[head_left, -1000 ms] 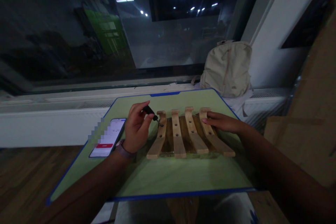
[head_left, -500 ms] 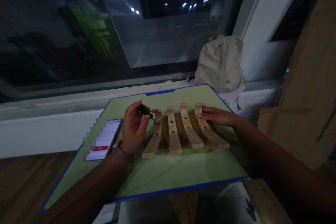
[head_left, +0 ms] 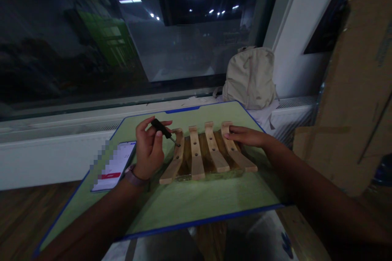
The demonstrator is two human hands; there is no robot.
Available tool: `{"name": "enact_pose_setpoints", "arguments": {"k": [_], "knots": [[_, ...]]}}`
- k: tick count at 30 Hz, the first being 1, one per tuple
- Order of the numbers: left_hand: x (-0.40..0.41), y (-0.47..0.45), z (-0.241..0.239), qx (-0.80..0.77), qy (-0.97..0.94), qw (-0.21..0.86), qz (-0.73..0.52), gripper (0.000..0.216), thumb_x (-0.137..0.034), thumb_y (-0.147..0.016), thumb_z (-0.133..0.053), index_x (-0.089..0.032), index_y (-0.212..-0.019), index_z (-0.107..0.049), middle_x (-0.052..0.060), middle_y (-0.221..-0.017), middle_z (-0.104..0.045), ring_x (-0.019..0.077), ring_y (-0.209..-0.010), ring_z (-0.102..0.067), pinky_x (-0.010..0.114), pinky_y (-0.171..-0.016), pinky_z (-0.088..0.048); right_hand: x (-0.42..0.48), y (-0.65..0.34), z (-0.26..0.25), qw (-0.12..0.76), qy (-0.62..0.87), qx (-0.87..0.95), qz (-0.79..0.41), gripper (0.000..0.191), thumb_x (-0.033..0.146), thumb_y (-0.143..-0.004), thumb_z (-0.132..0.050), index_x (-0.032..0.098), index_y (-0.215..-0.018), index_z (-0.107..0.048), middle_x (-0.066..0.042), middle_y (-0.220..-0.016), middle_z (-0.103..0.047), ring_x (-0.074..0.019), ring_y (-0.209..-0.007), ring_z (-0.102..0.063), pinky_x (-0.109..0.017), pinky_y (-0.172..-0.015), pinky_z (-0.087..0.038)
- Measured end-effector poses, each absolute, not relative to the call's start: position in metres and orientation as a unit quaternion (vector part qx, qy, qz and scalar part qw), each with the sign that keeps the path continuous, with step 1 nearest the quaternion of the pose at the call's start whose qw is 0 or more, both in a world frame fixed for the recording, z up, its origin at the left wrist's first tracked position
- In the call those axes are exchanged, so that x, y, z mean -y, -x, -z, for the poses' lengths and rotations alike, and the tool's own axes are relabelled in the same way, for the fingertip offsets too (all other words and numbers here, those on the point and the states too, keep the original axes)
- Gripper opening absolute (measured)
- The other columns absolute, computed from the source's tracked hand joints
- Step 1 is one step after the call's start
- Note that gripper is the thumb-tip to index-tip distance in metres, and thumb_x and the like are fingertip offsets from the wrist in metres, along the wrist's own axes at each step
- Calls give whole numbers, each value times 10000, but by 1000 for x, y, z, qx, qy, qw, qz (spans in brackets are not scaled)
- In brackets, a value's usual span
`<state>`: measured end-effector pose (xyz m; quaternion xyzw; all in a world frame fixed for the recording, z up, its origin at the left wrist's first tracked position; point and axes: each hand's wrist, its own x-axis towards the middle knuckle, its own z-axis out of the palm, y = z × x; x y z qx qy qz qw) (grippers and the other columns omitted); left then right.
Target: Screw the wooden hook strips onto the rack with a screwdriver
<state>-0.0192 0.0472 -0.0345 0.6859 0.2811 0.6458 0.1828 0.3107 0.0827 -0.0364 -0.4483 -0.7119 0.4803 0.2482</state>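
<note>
In the head view, my left hand (head_left: 149, 149) is closed around the black handle of a screwdriver (head_left: 161, 128). Its shaft slants down to the upper hole of the leftmost curved wooden piece (head_left: 172, 168). Several such pieces, each with dark holes, lie side by side across a brownish, shiny base (head_left: 206, 153). My right hand (head_left: 246, 136) grips the upper part of the rightmost wooden piece (head_left: 243, 161), thumb on its face; the other fingers are partly hidden behind it.
The pieces lie on a pale green table (head_left: 183, 204) with a blue edge. A phone (head_left: 124, 157) lies left of my left hand. A beige backpack (head_left: 249, 79) stands behind by the window, and cardboard (head_left: 352, 89) stands at the right.
The view has shifted slightly, so the table and pieces appear further left. My left fingers have shifted around the handle, and more of it shows. My right hand keeps its place on the rightmost piece.
</note>
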Motion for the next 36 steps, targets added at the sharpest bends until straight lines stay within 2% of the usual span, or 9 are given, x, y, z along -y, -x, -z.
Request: {"name": "enact_pose_setpoints", "arguments": {"k": [4, 8, 13, 15, 17, 21, 24, 32, 36], "knots": [[-47, 19, 35, -277, -694, 185, -639, 379, -268, -994, -529, -245, -1351, -404, 88, -1165, -694, 136, -892, -705, 346, -857, -593, -85, -312, 37, 228, 445, 723, -477, 433, 532, -871, -665, 243, -1189, -721, -41, -981, -787, -285, -973, -707, -509, -953, -544], [-48, 20, 36, -271, -695, 178, -641, 379, -246, -988, -532, -262, -1353, -431, 87, -1202, -646, 136, -895, -702, 345, -852, -592, -85, -313, 36, 222, 443, 730, -471, 410, 531, -888, -644, 247, -1172, -726, -38, -982, -786, -290, -1036, -696, -497, -990, -528], [-48, 19, 38, -282, -687, 176, -646, 376, -241, -986, -531, -273, -1354, -460, 83, -1222, -602, 144, -904, -717, 357, -865, -599, -84, -312, 36, 215, 444, 733, -469, 505, 549, -888, -627, 226, -1273, -678, -66, -1241, -739, -315, -1192, -642, -497, -1056, -484], [-46, 18, 37, -284, -688, 174, -645, 374, -226, -988, -524, -267, -1355, -472, 68, -1163, -628, 143, -924, -717, 339, -876, -593, -83, -312, 37, 211, 444, 735, -468, 527, 572, -883, -615, 217, -1266, -684, -72, -1308, -708, -321, -1217, -630, -492, -1067, -475], [-42, 16, 36, -278, -693, 176, -641, 379, -208, -979, -537, -259, -1352, -488, 53, -1090, -662, 145, -945, -718, 315, -880, -586, -82, -312, 38, 208, 454, 734, -459, 534, 602, -871, -609, 210, -1220, -710, -72, -1289, -719, -329, -1202, -638, -508, -1068, -470], [-38, 14, 31, -278, -685, 180, -649, 435, -149, -880, -683, -250, -1278, -540, 25, -982, -701, 141, -871, -738, 255, -778, -600, -80, -311, 37, 226, 458, 739, -439, 548, 620, -857, -614, 211, -1204, -725, -74, -1302, -713, -346, -1235, -616, -534, -1100, -433], [-36, 13, 27, -277, -670, 188, -663, 435, -94, -848, -703, -257, -1228, -565, 4, -936, -712, 123, -822, -746, 220, -733, -602, -78, -310, 35, 245, 453, 736, -440, 555, 617, -855, -628, 222, -1233, -720, -71, -1343, -692, -351, -1274, -592, -544, -1133, -393], [-33, 11, 28, -312, -656, 233, -646, 430, -105, -946, -569, -287, -1333, -526, 28, -1060, -723, 109, -934, -744, 231, -872, -600, -76, -311, 37, 230, 445, 741, -446, 565, 640, -878, -587, 218, -1225, -728, -96, -1301, -711, -359, -1231, -622, -564, -1109, -408], [-28, 10, 29, -326, -673, 238, -620, 487, -110, -975, -505, -294, -1421, -445, 51, -1129, -714, 126, -1018, -728, 273, -948, -585, -74, -312, 37, 217, 448, 727, -472, 590, 660, -876, -572, 219, -1238, -723, -95, -1268, -728, -371, -1209, -633, -562, -1076, -441]]}}
